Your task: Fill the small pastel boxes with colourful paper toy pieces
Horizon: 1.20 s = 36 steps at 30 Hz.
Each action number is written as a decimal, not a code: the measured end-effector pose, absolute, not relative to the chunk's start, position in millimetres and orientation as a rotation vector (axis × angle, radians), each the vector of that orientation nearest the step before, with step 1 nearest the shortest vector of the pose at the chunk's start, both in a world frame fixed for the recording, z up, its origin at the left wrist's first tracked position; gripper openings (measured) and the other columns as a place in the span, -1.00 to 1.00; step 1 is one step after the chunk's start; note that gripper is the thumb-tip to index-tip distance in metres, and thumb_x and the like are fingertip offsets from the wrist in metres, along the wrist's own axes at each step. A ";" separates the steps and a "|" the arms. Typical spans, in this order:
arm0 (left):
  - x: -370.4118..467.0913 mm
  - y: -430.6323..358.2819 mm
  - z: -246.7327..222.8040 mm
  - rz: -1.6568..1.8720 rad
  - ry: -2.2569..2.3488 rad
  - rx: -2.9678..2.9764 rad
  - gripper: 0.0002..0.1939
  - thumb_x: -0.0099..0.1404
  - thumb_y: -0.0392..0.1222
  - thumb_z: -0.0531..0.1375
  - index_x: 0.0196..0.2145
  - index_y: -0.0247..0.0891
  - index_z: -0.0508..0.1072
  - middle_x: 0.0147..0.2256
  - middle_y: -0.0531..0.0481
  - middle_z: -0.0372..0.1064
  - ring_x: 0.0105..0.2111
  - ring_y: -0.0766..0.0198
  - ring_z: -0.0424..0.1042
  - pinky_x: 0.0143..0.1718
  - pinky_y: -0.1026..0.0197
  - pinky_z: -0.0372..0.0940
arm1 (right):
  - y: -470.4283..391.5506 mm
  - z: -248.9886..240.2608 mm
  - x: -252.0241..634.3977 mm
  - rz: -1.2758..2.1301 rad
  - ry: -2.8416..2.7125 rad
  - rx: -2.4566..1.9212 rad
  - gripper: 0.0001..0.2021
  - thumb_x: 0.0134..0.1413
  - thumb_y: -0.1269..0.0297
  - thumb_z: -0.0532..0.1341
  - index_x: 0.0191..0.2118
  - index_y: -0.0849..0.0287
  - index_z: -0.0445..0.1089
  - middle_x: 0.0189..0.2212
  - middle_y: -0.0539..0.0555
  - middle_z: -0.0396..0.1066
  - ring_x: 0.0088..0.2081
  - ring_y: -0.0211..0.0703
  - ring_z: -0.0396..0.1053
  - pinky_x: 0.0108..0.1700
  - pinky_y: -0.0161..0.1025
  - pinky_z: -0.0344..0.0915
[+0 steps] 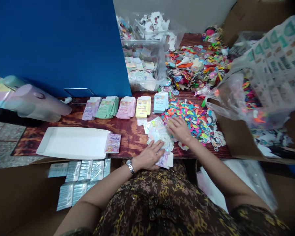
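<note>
My left hand (149, 155), with a watch on its wrist, lies with spread fingers over the near left side of a pile of shiny clear packets (159, 134) and beside a purple flat box (165, 160) at the table's front edge. Over the upper right of that pile, next to the heap of small colorful clips (194, 118), is my right hand (179, 130). Its fingers are partly bent, and whether anything is between them is hidden.
Behind stand stacks of purple (91, 108), green (107, 107), pink (126, 107), yellow (143, 107) and blue (160, 102) boxes. A white tray (73, 142) with a purple box (112, 143) is left. Plastic bins (159, 65) and a hanging bag (236, 95) are farther back.
</note>
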<state>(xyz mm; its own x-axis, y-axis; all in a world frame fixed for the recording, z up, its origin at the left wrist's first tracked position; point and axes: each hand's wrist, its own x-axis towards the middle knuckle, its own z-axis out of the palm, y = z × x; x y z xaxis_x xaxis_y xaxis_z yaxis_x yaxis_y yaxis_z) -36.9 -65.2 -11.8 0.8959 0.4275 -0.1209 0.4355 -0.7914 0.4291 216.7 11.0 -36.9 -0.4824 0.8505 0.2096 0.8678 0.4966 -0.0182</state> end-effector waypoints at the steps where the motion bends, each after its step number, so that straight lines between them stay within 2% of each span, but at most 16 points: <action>1: -37.5 -64.9 -11.4 -0.023 0.630 2.600 -0.11 0.09 0.00 0.35 0.25 -0.48 0.13 0.35 -0.55 -0.15 0.37 -0.30 -0.14 0.33 -0.27 -0.18 | 8.9 -38.1 216.8 -0.091 -2.609 -1.399 -0.61 0.35 0.12 0.05 0.19 0.03 0.36 0.19 0.07 0.36 0.23 0.06 0.21 0.30 0.15 -0.02; 4: -41.0 -64.2 -10.1 -0.005 0.637 2.593 -0.14 0.09 -0.04 0.34 0.24 -0.46 0.14 0.34 -0.54 -0.13 0.37 -0.28 -0.13 0.33 -0.28 -0.17 | 4.6 -42.6 226.0 -0.040 -2.667 -1.418 -0.60 0.33 0.11 0.06 0.21 -0.01 0.32 0.21 0.05 0.34 0.25 0.06 0.18 0.33 0.24 -0.12; 7: -45.1 -63.7 -9.9 0.015 0.645 2.586 -0.15 0.09 -0.04 0.34 0.24 -0.42 0.14 0.35 -0.53 -0.14 0.38 -0.25 -0.14 0.33 -0.28 -0.17 | 4.6 -43.4 242.6 -0.110 -2.538 -1.657 -0.59 0.34 0.15 0.05 0.21 0.10 0.33 0.20 0.17 0.34 0.23 0.17 0.19 0.28 0.32 -0.08; 9: -46.9 -63.3 -10.5 0.020 0.646 2.585 -0.14 0.08 -0.03 0.35 0.24 -0.39 0.14 0.35 -0.52 -0.15 0.38 -0.23 -0.14 0.33 -0.28 -0.17 | 5.9 -40.8 248.3 -0.120 -2.500 -1.689 -0.61 0.33 0.20 0.05 0.19 0.12 0.36 0.20 0.19 0.34 0.22 0.16 0.19 0.28 0.30 -0.07; 13: -48.5 -63.0 -12.3 0.025 0.655 2.591 -0.13 0.07 -0.06 0.35 0.25 -0.39 0.12 0.35 -0.51 -0.15 0.38 -0.24 -0.16 0.33 -0.27 -0.19 | 7.3 -35.0 246.7 -0.101 -2.484 -1.720 -0.65 0.31 0.27 0.07 0.15 0.02 0.39 0.15 0.12 0.39 0.18 0.11 0.17 0.28 0.28 -0.11; 17: -49.6 -62.5 -12.3 0.030 0.681 2.596 -0.13 0.08 -0.09 0.36 0.25 -0.39 0.11 0.35 -0.52 -0.16 0.38 -0.26 -0.16 0.33 -0.27 -0.18 | 5.8 -38.5 247.8 -0.144 -2.416 -1.849 -0.63 0.31 0.27 0.03 0.15 0.10 0.38 0.05 0.19 0.45 0.12 0.17 0.18 0.22 0.28 -0.08; 22: -52.7 -59.4 -11.2 0.012 0.665 2.614 -0.15 0.08 -0.12 0.35 0.24 -0.41 0.12 0.35 -0.56 -0.17 0.38 -0.27 -0.16 0.33 -0.26 -0.18 | -0.2 -54.8 239.7 -0.130 -2.330 -1.909 -0.59 0.29 0.32 0.02 0.19 0.16 0.35 0.14 0.21 0.36 0.14 0.15 0.16 0.16 0.11 0.08; 29: -66.4 -47.2 -11.3 -0.004 0.636 2.630 -0.20 0.11 -0.11 0.32 0.23 -0.40 0.15 0.34 -0.53 -0.14 0.37 -0.26 -0.13 0.32 -0.26 -0.13 | -1.7 -62.7 215.7 -0.057 -2.281 -1.907 -0.55 0.30 0.28 -0.01 0.24 0.18 0.30 0.17 0.24 0.32 0.16 0.18 0.13 0.14 0.12 0.11; 36: -74.7 -37.0 -8.7 0.002 0.626 2.596 -0.19 0.08 -0.16 0.31 0.25 -0.36 0.14 0.34 -0.48 -0.09 0.36 -0.29 -0.10 0.28 -0.35 -0.10 | 14.1 -24.1 281.1 0.002 -2.482 -1.787 -0.59 0.33 0.16 0.01 0.19 0.05 0.35 0.21 0.18 0.28 0.20 0.13 0.11 0.22 0.14 0.03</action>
<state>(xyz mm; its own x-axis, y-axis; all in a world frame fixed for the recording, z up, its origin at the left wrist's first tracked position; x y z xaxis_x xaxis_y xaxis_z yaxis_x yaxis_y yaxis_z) -74.7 -37.0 -8.7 0.8960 0.4314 -0.1048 0.4306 -0.7869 0.4420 281.1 14.1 -24.1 -0.3148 0.9468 0.0670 0.9467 0.3183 -0.0500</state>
